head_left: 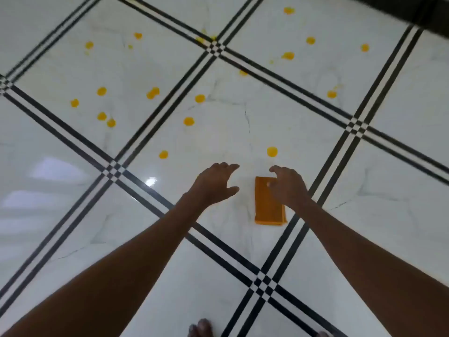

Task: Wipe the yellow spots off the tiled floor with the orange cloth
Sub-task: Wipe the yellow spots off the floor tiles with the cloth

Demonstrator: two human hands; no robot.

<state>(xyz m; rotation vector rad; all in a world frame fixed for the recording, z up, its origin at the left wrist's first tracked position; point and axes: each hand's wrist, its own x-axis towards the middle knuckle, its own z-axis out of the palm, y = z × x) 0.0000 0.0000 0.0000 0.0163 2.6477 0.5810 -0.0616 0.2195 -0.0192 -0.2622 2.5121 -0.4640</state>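
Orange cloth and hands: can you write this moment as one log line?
stage: reaching | orange cloth: folded, flat on floor | right hand: open, above cloth | left hand: open, empty | yellow spots: unwiped

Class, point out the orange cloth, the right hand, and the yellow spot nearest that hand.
orange cloth point(268, 207): head view, middle of the folded cloth.
right hand point(288, 184): head view, back of the hand.
yellow spot point(272, 151): head view, its centre.
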